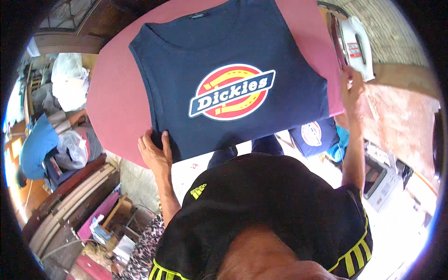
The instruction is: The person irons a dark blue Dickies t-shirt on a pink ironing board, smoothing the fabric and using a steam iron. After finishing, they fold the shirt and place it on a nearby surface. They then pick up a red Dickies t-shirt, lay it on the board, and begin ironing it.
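Your left hand [155, 151] pinches the navy T-shirt's [233, 74] lower corner on the pink board [112, 102]. Your right hand [352, 88] rests open-fingered against the white iron [357, 46].

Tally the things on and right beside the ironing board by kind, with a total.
Navy shirts with a round printed emblem: 2, one spread on the board, one hanging below its right edge
Pink ironing board: 1
White iron: 1
Hands: 2, left hand on the shirt's corner, right hand by the iron
Total: 6
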A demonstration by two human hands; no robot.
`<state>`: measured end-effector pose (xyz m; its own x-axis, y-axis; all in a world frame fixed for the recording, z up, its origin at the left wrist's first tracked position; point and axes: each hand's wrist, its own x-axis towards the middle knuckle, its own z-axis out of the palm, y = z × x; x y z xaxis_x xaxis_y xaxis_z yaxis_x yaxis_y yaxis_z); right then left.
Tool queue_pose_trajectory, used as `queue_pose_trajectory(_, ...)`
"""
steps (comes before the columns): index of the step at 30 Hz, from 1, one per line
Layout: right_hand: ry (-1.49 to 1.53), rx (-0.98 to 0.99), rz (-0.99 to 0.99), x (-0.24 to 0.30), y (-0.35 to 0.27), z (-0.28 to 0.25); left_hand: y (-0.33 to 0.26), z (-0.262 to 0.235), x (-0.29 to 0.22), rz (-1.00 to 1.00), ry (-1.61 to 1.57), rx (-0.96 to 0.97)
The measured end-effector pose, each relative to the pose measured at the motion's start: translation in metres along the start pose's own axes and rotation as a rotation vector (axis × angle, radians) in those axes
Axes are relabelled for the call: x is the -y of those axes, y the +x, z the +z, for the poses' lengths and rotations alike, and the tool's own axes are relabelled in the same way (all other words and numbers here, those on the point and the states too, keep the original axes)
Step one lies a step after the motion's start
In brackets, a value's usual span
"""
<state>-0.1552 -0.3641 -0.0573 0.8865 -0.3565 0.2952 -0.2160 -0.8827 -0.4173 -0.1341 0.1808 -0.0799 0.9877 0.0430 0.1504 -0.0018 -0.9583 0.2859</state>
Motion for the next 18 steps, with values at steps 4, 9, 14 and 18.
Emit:
queue_pose_trajectory(4, 0.036, 0.018, 0.187, 0.021, -0.083, 0.021, -0.014, -0.004, 0.008, -0.008, -0.053, 0.099)
queue_pose_trajectory(9, -0.110, -0.161, 0.085, 0.013, -0.111, 0.043, -0.020, -0.005, 0.022, 0.189, -0.137, 0.088)
queue_pose_trajectory(14, 0.022, -0.113, 0.183, 0.011, -0.108, 0.041, -0.031, -0.002, 0.029, 0.138, -0.303, 0.080)
queue_pose_trajectory(18, 0.110, -0.169, 0.153, 0.006, -0.109, 0.045, -0.029, 0.010, 0.043, 0.080, -0.405, 0.075)
